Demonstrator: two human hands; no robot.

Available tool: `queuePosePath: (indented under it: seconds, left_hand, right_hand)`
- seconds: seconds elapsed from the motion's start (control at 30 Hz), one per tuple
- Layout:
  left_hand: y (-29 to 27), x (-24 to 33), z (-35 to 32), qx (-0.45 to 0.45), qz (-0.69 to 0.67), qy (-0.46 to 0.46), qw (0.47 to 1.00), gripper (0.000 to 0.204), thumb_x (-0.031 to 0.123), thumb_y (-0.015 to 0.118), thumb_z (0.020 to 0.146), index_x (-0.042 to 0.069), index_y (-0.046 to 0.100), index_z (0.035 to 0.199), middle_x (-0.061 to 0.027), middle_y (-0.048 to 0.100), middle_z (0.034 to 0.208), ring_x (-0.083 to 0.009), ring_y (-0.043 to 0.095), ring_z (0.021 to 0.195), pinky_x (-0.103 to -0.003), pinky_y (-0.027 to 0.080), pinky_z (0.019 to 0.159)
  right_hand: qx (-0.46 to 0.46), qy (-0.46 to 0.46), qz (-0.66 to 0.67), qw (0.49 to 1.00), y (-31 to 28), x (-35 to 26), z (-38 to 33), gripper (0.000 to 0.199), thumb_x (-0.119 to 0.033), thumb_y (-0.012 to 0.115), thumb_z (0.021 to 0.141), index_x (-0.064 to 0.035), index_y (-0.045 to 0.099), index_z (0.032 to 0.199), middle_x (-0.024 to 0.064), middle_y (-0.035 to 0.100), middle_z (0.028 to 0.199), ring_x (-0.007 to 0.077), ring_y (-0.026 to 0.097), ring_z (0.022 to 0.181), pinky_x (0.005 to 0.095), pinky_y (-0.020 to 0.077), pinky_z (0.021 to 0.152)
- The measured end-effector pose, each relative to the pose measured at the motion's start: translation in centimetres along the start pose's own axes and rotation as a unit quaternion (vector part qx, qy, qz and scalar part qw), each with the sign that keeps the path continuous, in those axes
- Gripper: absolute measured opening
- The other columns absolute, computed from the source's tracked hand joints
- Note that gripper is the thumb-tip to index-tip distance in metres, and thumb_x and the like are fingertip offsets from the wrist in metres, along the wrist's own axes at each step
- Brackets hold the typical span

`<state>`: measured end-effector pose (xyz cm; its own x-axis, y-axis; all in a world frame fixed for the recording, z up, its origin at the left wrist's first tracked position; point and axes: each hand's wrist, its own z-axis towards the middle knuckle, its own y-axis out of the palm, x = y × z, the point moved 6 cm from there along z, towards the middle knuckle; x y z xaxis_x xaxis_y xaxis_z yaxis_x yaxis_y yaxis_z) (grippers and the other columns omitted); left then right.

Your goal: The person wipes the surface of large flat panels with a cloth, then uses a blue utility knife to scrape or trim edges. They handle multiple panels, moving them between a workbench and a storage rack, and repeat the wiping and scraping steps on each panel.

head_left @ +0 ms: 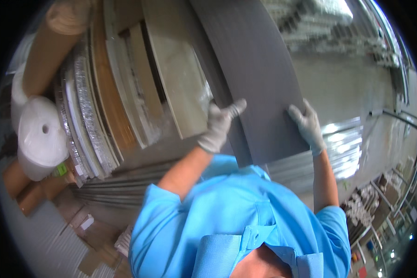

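A long, flat grey panel stretches away from my body, its near end close to my chest. My left hand, in a pale glove, is at its left edge with the thumb over the top face; its other fingers are partly hidden. On the right edge, my gloved right hand grips with the thumb on the face and the fingers along the side. Beneath and left of this panel lies a second grey panel, part of it covered. The panel's underside is out of sight.
Several boards and wrapped panels stand in a row to the left. Beside them are a white foam roll and a brown roll. Shiny wrapped strips lie on the right, with stacked bundles at the far right.
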<state>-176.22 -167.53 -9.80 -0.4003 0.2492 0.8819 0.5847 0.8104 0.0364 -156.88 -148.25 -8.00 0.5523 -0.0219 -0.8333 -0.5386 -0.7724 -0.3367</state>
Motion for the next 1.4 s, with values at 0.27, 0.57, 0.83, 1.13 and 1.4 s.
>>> queuePosePath:
  seconds: [0.27, 0.57, 0.83, 1.13, 1.4]
  left_hand:
    - [-2.8, 3.1, 14.6, 0.042, 0.068, 0.065, 0.995, 0.093, 0.047, 0.095, 0.062, -0.01, 0.062, 0.127, -0.0221, 0.061, 0.135, -0.0291, 0.05, 0.131, -0.041, 0.036, 0.114]
    - [-0.5, -0.9, 6.4, 0.019, 0.041, -0.026, 0.999, 0.085, 0.051, 0.084, 0.077, -0.003, 0.058, 0.138, -0.0148, 0.06, 0.139, -0.0254, 0.053, 0.129, -0.037, 0.037, 0.114]
    - [0.4, -9.1, -6.8, 0.029, 0.118, -0.041, 0.992, 0.102, 0.058, 0.084, 0.077, -0.008, 0.045, 0.143, -0.0173, 0.05, 0.145, -0.0253, 0.044, 0.133, -0.037, 0.035, 0.115]
    - [-3.2, 1.9, 18.9, 0.005, 0.014, -0.012, 1.0, 0.107, 0.06, 0.087, 0.071, -0.011, 0.048, 0.14, -0.0225, 0.051, 0.146, -0.0321, 0.046, 0.136, -0.045, 0.035, 0.116]
    - [-2.3, 3.3, 17.1, 0.098, 0.103, 0.02, 0.99, 0.111, 0.071, 0.085, 0.068, -0.016, 0.052, 0.128, -0.023, 0.06, 0.131, -0.0295, 0.054, 0.124, -0.04, 0.041, 0.109]
  right_hand:
    - [0.092, -0.017, -0.186, 0.978, 0.3, -1.9, 5.1, 0.079, -0.071, 0.059, 0.089, -0.0054, 0.061, 0.133, 0.0223, 0.07, 0.12, 0.0379, 0.066, 0.115, 0.0456, 0.0498, 0.099]
    - [0.07, 0.009, -0.158, 0.985, -1.0, 1.2, -2.9, 0.076, -0.072, 0.056, 0.091, -0.004, 0.064, 0.124, 0.024, 0.069, 0.12, 0.0387, 0.065, 0.117, 0.0471, 0.0489, 0.1]
    - [0.078, 0.03, -0.041, 0.996, -4.2, 9.0, -16.9, 0.056, -0.042, 0.069, 0.095, -0.0011, 0.059, 0.133, 0.02, 0.072, 0.111, 0.0271, 0.07, 0.105, 0.0371, 0.0512, 0.095]
    - [0.059, 0.058, -0.066, 0.994, -6.2, 14.5, -26.2, 0.057, -0.045, 0.069, 0.094, 0.0023, 0.059, 0.125, 0.0152, 0.071, 0.098, 0.0225, 0.068, 0.096, 0.0352, 0.0511, 0.088]
    - [0.123, 0.046, -0.093, 0.987, -4.2, 7.4, -13.1, 0.052, -0.049, 0.062, 0.097, 0.0013, 0.066, 0.11, 0.022, 0.071, 0.096, 0.035, 0.069, 0.094, 0.0422, 0.0505, 0.084]
